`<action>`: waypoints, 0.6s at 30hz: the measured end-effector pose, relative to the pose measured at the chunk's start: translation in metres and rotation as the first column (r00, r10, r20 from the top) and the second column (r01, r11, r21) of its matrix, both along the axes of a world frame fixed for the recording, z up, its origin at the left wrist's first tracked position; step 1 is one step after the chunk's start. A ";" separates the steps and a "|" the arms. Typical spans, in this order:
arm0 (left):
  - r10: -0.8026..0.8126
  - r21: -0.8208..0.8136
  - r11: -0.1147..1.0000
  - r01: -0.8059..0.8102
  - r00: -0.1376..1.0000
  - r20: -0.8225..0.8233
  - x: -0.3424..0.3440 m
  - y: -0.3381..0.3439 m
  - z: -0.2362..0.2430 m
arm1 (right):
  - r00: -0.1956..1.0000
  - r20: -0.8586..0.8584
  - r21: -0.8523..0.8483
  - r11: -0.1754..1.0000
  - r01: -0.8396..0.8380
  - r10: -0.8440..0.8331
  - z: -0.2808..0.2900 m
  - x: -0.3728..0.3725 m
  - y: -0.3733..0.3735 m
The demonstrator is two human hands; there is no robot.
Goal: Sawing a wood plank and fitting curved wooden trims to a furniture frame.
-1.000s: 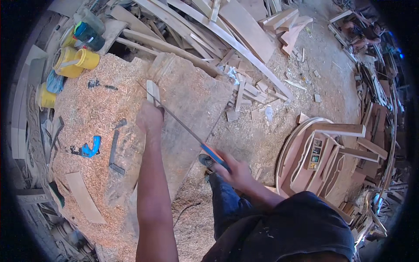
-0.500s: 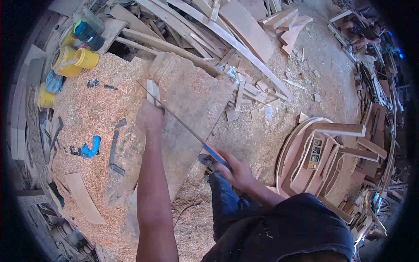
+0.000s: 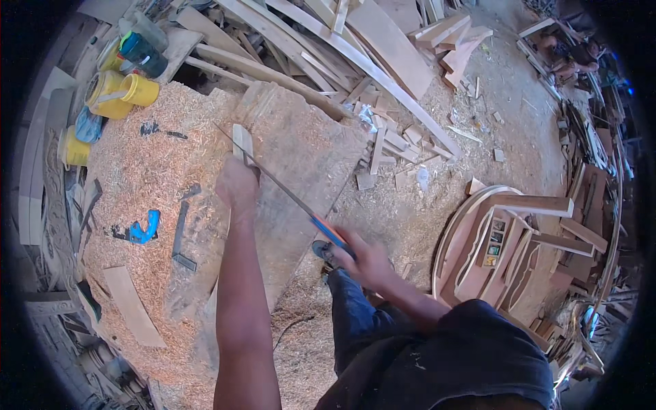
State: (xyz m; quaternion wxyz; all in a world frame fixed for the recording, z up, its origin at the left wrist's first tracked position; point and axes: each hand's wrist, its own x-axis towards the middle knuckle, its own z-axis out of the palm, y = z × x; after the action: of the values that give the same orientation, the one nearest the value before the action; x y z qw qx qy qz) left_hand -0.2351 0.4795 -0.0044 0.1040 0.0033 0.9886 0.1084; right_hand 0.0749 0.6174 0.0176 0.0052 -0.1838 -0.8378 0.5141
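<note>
Wooden strip (image 3: 241, 139), one: on the workbench (image 3: 301, 147), toward its far edge
Long thin-bladed tool (image 3: 280, 184), one: blade slanting across the strip; contact, I cannot tell
Hands, two: left hand (image 3: 238, 183), arm stretched straight, fingers closed round the strip; right hand (image 3: 369, 263), out past the bench's right edge, fingers curled round the blue-and-orange handle
Toward the left edge, by my count: one blue-handled tool (image 3: 145, 229), one angled metal piece (image 3: 180, 229), one flat board (image 3: 133, 307)
Open room: bare benchtop between strip and right edge
</note>
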 end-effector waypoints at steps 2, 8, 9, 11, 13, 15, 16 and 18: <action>0.014 -0.014 1.000 -0.014 1.000 -0.006 0.002 0.005 0.000 | 0.996 -0.083 -0.005 1.000 0.017 -0.018 -0.006 0.022 0.004; 0.042 0.059 0.997 -0.041 0.999 -0.020 -0.008 0.007 -0.010 | 0.992 -0.124 0.139 0.990 -0.002 0.019 -0.043 -0.125 -0.016; 0.053 0.093 0.994 -0.052 0.999 -0.011 -0.006 0.008 -0.015 | 0.989 -0.148 0.202 0.979 0.004 0.026 -0.049 -0.144 -0.020; 0.043 0.064 0.997 -0.043 0.999 -0.003 0.001 0.004 -0.016 | 0.997 -0.017 0.071 0.995 -0.071 0.072 -0.026 -0.143 -0.012; 0.015 0.014 1.000 -0.015 1.000 -0.012 0.004 0.004 -0.007 | 0.996 0.063 0.018 0.997 -0.070 0.069 -0.009 -0.087 -0.003; 0.010 -0.005 1.000 -0.010 0.999 -0.032 0.000 0.005 0.000 | 0.995 0.077 -0.095 0.994 -0.050 0.057 -0.001 -0.014 0.007; 0.023 -0.013 1.000 -0.023 0.999 -0.028 0.001 0.004 0.001 | 0.999 0.020 -0.163 0.986 -0.046 0.050 -0.004 0.020 0.010; 0.030 -0.028 0.999 -0.030 0.999 -0.014 0.002 0.008 0.000 | 0.998 0.025 -0.075 0.996 -0.048 0.050 -0.021 0.037 0.012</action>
State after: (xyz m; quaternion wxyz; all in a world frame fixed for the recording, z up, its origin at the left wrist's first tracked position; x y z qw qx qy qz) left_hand -0.2330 0.4879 -0.0043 0.0957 -0.0124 0.9907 0.0959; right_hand 0.1121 0.6295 -0.0031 -0.0256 -0.1701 -0.8223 0.5424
